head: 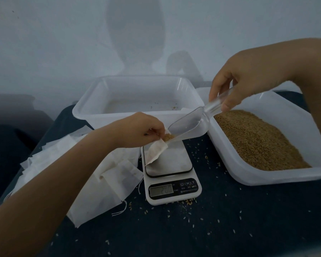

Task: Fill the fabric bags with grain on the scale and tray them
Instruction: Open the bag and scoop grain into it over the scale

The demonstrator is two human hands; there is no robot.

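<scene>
My left hand [143,128] pinches the mouth of a small white fabric bag [156,150] that lies tilted on the platform of the white digital scale [171,175]. My right hand [245,78] holds the handle of a clear plastic scoop [185,125], tipped down to the left. The scoop's lip sits at the bag's mouth, and a little brown grain [169,137] shows there. The scale's display is lit, its digits blurred. A white tub [267,175] at the right holds a bed of brown grain [258,138].
A white tray [85,108] stands behind the scale with a few stray grains in it. A heap of flat white fabric bags [107,182] with loose strings lies left of the scale. Spilled grains dot the dark blue cloth [211,229]. A pale wall is behind.
</scene>
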